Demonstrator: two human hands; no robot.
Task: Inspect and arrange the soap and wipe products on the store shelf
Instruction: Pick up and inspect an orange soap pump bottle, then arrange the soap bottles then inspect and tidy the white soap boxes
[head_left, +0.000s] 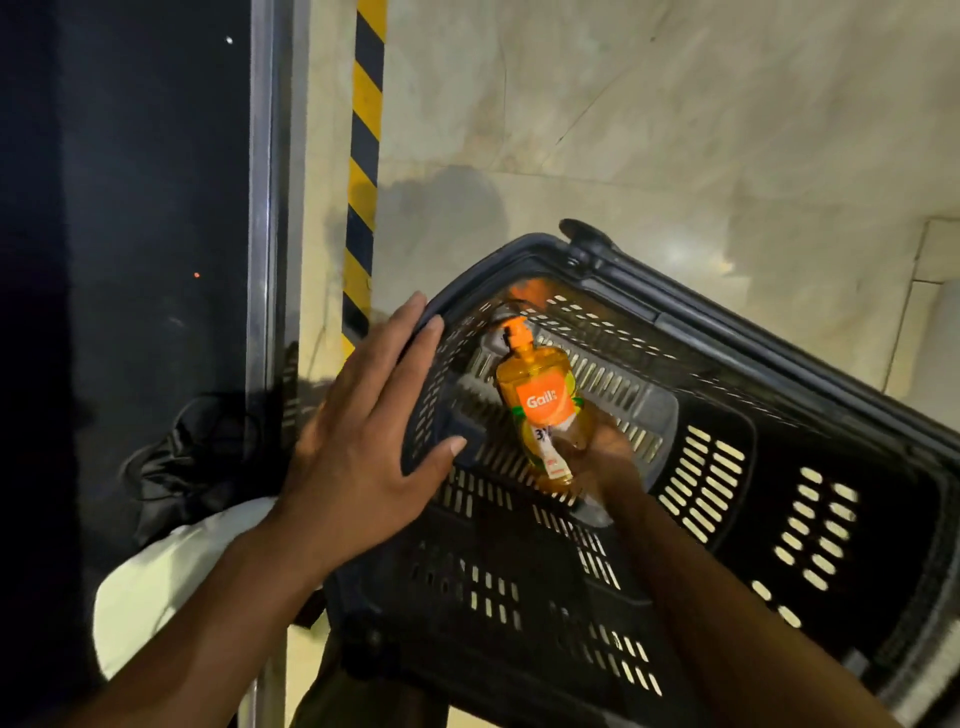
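An orange pump bottle of liquid soap (540, 405) with an orange label is held up over a dark plastic shopping basket (727, 467). My right hand (608, 457) grips the bottle from below and behind, its fingers mostly hidden by the bottle. My left hand (363, 431) hovers flat with straight, spread fingers just left of the bottle, over the basket's left rim. No shelf products or wipes are visible.
The basket lies tilted on a pale tiled floor (675, 130). A dark shelf base with a metal edge (270, 208) runs along the left, beside a yellow-black hazard strip (363, 182). A black bag (208, 457) and white cloth (171, 582) lie at lower left.
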